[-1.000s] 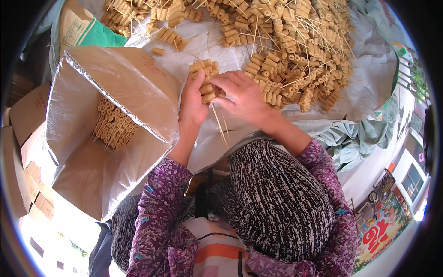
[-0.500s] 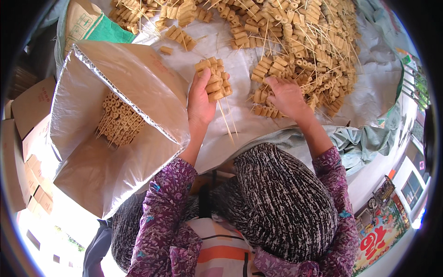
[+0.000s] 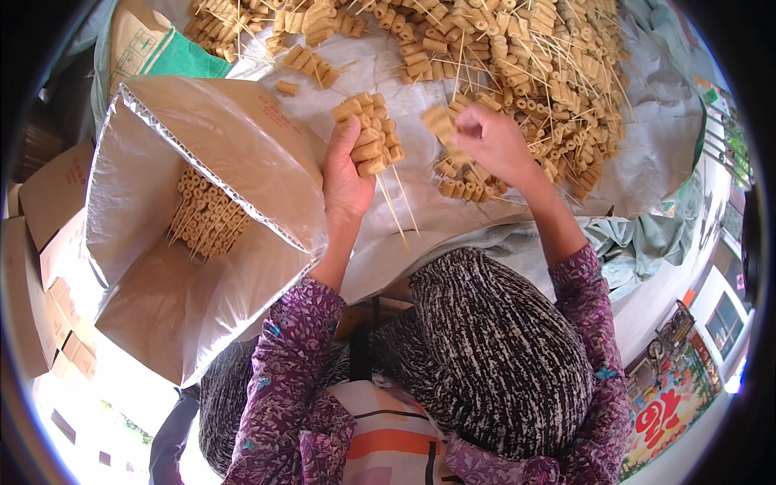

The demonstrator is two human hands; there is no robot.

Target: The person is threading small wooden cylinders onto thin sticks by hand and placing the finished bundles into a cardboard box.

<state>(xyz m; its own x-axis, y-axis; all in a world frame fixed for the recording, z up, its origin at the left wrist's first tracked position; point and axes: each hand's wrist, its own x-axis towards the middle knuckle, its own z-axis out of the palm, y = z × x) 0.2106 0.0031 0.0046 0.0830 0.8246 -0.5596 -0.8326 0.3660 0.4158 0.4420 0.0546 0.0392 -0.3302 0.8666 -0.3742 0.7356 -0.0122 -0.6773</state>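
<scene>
Skewers (image 3: 369, 133), lined box (image 3: 133, 186) beside, cartons (image 3: 61, 182) farther left

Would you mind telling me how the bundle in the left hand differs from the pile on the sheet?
The bundle is small, held in the left hand; the pile is far larger, lying on the sheet. The bundle's bare stick ends point roughly one way; the pile's sticks point many ways. Both have tan pieces on sticks.

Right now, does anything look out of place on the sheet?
Yes: one tan piece lies by itself on the pale sheet near the open box, with no stick visible, unlike the skewered pieces beside it.
</scene>
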